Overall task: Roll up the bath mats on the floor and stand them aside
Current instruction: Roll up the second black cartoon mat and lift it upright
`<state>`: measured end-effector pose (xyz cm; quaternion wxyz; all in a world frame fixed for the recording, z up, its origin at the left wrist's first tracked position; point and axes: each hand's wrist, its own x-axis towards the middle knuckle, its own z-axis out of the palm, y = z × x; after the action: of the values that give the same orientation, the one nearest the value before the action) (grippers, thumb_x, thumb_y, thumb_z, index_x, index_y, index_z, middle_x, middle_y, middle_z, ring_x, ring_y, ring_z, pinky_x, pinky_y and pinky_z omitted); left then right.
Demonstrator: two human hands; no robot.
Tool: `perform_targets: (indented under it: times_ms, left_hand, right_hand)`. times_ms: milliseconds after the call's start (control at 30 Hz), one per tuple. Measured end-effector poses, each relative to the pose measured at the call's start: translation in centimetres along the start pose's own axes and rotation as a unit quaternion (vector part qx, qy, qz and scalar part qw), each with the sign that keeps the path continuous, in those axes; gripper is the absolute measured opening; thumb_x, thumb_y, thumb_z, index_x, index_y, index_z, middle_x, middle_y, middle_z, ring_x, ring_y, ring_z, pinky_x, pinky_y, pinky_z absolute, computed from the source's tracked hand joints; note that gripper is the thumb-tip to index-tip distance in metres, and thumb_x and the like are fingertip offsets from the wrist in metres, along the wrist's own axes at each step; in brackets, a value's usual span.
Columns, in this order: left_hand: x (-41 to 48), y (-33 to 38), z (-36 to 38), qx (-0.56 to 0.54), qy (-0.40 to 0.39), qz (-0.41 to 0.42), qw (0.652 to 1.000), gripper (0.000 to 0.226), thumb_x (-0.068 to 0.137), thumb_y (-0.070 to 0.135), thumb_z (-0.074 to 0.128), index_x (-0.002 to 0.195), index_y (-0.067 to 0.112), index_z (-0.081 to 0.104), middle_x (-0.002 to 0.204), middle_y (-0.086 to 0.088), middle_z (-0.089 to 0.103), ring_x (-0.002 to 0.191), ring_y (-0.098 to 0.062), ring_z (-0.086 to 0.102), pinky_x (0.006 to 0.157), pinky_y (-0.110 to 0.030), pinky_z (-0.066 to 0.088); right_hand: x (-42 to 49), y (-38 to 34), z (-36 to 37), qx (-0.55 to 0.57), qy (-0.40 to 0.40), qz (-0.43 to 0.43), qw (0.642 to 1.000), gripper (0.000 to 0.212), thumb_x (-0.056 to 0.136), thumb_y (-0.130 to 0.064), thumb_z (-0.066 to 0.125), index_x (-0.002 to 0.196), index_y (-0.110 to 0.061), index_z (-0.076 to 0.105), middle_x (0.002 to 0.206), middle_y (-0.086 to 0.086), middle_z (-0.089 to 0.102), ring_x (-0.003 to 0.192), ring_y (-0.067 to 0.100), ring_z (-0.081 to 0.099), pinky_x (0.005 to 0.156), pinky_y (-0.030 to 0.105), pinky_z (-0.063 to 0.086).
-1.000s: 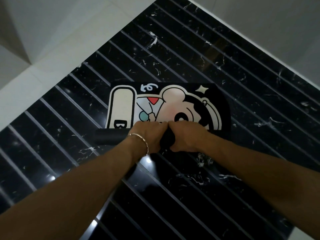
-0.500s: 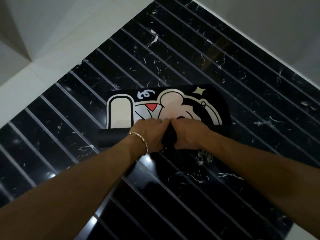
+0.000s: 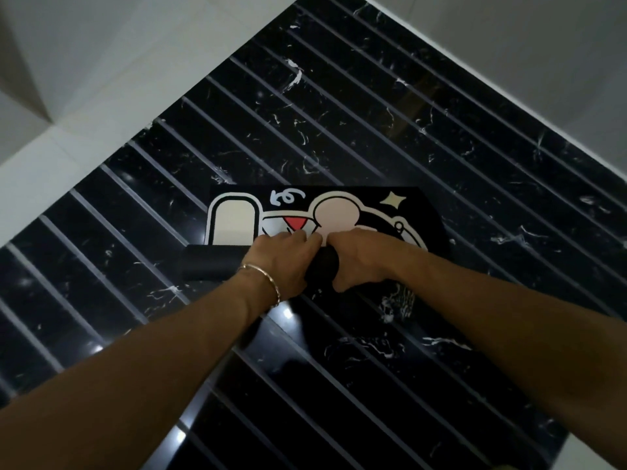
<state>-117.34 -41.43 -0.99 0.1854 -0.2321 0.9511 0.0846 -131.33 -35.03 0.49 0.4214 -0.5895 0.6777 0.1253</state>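
A black bath mat (image 3: 412, 215) with a cartoon print lies on the dark floor, its near part wound into a black roll (image 3: 217, 266) that runs left to right. My left hand (image 3: 288, 262), with a bracelet on the wrist, grips the roll near its middle. My right hand (image 3: 359, 259) grips the roll right beside it, knuckles almost touching. The flat part of the mat stretches away from the hands; the roll's right end is hidden behind my right hand and forearm.
The floor (image 3: 373, 130) is black marble with thin pale stripes running diagonally. White tiled walls (image 3: 101, 62) border it at the upper left and upper right (image 3: 543, 45), meeting the floor along pale edges.
Both hands have pushed the roll farther away. Less of the cartoon print shows now, and the flat part of the mat is shorter.
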Motion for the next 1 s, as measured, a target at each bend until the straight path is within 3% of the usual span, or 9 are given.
perform_targets:
  times_ms: [133,200,400,567,633,800,933,1000]
  left_hand:
    - [0.4,-0.7,-0.5,-0.051,-0.034,-0.025,0.998,0.041,0.081,0.042,0.059,0.113,0.019,0.046,0.107,-0.002,0.062,0.097,-0.028,0.062,0.073,-0.035,0.043]
    - [0.3,-0.9,-0.8,-0.076,-0.044,-0.035,0.996,0.043,0.079,0.042,0.062,0.112,0.019,0.048,0.107,-0.003,0.063,0.099,-0.028,0.061,0.074,-0.035,0.043]
    - [0.1,-0.7,-1.0,-0.013,0.008,-0.001,1.000,0.051,0.080,0.037,0.061,0.124,0.021,0.041,0.119,0.001,0.055,0.109,-0.025,0.057,0.078,-0.038,0.046]
    - [0.6,-1.1,-1.6,-0.064,-0.023,-0.039,0.997,0.047,0.077,0.040,0.063,0.117,0.021,0.047,0.112,0.001,0.061,0.102,-0.025,0.062,0.078,-0.036,0.046]
    - [0.4,-1.0,-1.3,-0.065,-0.003,-0.040,0.997,0.047,0.077,0.039,0.062,0.116,0.020,0.046,0.111,0.001,0.061,0.101,-0.025,0.061,0.079,-0.037,0.049]
    - [0.0,-0.6,-0.9,0.033,0.015,-0.025,0.999,0.047,0.084,0.037,0.058,0.123,0.018,0.040,0.117,-0.001,0.055,0.105,-0.024,0.058,0.074,-0.035,0.044]
    - [0.4,-0.9,-1.6,-0.018,-0.024,-0.066,0.997,0.044,0.081,0.039,0.060,0.116,0.017,0.046,0.113,-0.001,0.059,0.101,-0.027,0.062,0.073,-0.036,0.043]
    - [0.3,-0.9,-1.5,-0.021,-0.016,-0.068,0.997,0.045,0.080,0.040,0.060,0.116,0.018,0.046,0.114,-0.001,0.059,0.102,-0.026,0.062,0.075,-0.037,0.045]
  right_hand:
    - [-0.7,-0.3,0.7,-0.092,0.150,-0.028,0.984,0.054,0.076,-0.042,0.071,0.117,-0.016,0.046,0.111,0.004,0.057,0.100,0.025,0.057,0.080,0.035,0.041]
    - [-0.7,-0.3,1.0,-0.128,0.182,-0.031,0.975,0.055,0.077,-0.041,0.070,0.119,-0.016,0.044,0.112,0.004,0.055,0.102,0.025,0.057,0.078,0.036,0.039]
    - [0.0,-0.2,-0.5,-0.015,0.049,0.001,0.999,0.055,0.073,-0.037,0.073,0.118,-0.015,0.050,0.110,0.007,0.063,0.094,0.024,0.061,0.072,0.032,0.049]
    - [-0.1,-0.9,0.7,-0.145,0.204,-0.028,0.968,0.059,0.075,-0.040,0.070,0.122,-0.017,0.042,0.114,0.004,0.056,0.104,0.026,0.056,0.083,0.038,0.041]
    - [0.0,-0.9,0.6,-0.148,0.197,-0.020,0.969,0.057,0.077,-0.036,0.070,0.122,-0.016,0.041,0.114,0.005,0.056,0.104,0.026,0.056,0.082,0.038,0.040]
    - [0.0,-0.5,-0.2,-0.033,0.087,-0.022,0.995,0.051,0.075,-0.035,0.070,0.116,-0.014,0.048,0.106,0.006,0.062,0.091,0.023,0.060,0.071,0.032,0.046]
    - [-0.3,-0.6,1.1,-0.111,0.220,-0.038,0.968,0.049,0.077,-0.038,0.068,0.116,-0.017,0.047,0.112,0.003,0.057,0.104,0.024,0.054,0.088,0.038,0.038]
    - [-0.2,-0.6,1.1,-0.133,0.223,-0.026,0.965,0.049,0.079,-0.037,0.067,0.117,-0.016,0.046,0.114,0.004,0.057,0.106,0.025,0.054,0.088,0.038,0.037]
